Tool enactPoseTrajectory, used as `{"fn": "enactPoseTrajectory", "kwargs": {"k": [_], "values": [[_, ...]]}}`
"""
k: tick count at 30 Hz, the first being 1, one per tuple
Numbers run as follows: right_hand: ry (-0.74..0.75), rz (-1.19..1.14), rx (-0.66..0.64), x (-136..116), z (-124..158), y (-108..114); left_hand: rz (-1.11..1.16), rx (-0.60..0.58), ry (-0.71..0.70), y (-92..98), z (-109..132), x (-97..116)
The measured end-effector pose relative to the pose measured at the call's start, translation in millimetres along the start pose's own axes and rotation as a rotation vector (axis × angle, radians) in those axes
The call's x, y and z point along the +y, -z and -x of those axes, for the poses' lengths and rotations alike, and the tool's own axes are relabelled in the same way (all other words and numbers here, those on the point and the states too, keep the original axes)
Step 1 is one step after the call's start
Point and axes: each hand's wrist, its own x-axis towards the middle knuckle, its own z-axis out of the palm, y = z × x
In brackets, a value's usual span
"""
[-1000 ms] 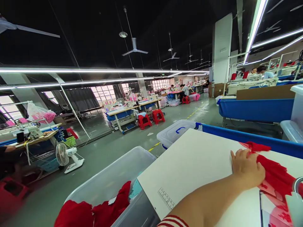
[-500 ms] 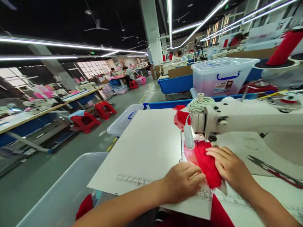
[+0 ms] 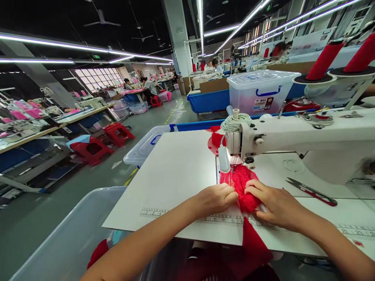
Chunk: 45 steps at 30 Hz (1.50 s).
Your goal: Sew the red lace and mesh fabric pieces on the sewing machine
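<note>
A piece of red lace fabric [image 3: 247, 197] lies bunched under the needle area of a white sewing machine [image 3: 293, 134]. My left hand [image 3: 218, 199] is closed, pinching the fabric's left edge just in front of the needle. On the other side, the fingers of my right hand [image 3: 272, 205] curl over the fabric's right edge and grip it. Sheer red material [image 3: 216, 143] shows behind the machine head. A red cloth strip [image 3: 254, 242] hangs over the table's front edge. The thumb of my right hand is partly hidden.
Thread snips [image 3: 312, 191] lie right of my right hand. A printed ruler [image 3: 219, 219] runs along the front of the white table [image 3: 175, 168]. A clear plastic bin [image 3: 73, 230] stands at lower left. Red thread cones [image 3: 325, 60] and a lidded box [image 3: 259, 91] are behind.
The camera view has turned slightly right. Both hands and the red lace have moved forward, closer to the needle. Both hands keep hold of the fabric.
</note>
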Motion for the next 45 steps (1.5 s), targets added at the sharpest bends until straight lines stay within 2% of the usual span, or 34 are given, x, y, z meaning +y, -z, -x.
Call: {"fn": "enactPoseTrajectory", "kwargs": {"k": [2, 6, 9, 13, 16, 19, 22, 24, 28, 34, 40, 45], "values": [[-0.058, 0.029, 0.056, 3.1, -7.6, -4.2, 0.008, 0.028, 0.075, -5.0, -7.5, 0.0], [-0.07, -0.185, 0.2, 19.0, -27.8, -7.1, 0.074, 0.118, 0.232, -9.4, -22.3, 1.4], [-0.026, -0.298, 0.196, 28.5, -40.9, -5.0, 0.134, 0.153, 0.251, -2.3, -28.7, 1.7], [0.051, -0.397, 0.185, 26.7, -47.5, -9.1, 0.166, 0.16, 0.22, 5.3, -28.5, 6.8], [0.041, -0.439, 0.236, 21.7, -46.0, -17.0, 0.16, 0.144, 0.177, -3.2, -24.1, 13.2], [0.024, -0.487, 0.304, 19.4, -44.1, -22.5, 0.132, 0.181, 0.236, -19.0, -20.6, 13.8], [0.007, -0.537, 0.362, 18.7, -44.2, -22.5, 0.136, 0.242, 0.352, -28.2, -21.3, 3.8], [-0.017, -0.576, 0.396, 18.5, -45.3, -21.0, 0.192, 0.259, 0.36, -27.7, -24.0, -7.0], [-0.132, -0.709, 0.484, 19.7, -48.1, -22.8, 0.379, 0.228, 0.331, -18.0, -30.7, -26.5], [-0.326, -0.992, 0.543, 23.6, -49.9, -35.7, 0.569, 0.16, 0.429, -3.2, -41.1, -41.0], [-0.334, -1.134, 0.62, 19.5, -50.2, -33.2, 0.654, 0.101, 0.445, 5.3, -43.5, -44.7], [-0.302, -1.089, 0.727, 16.0, -48.7, -25.6, 0.651, 0.127, 0.48, -3.9, -40.6, -42.1]]}}
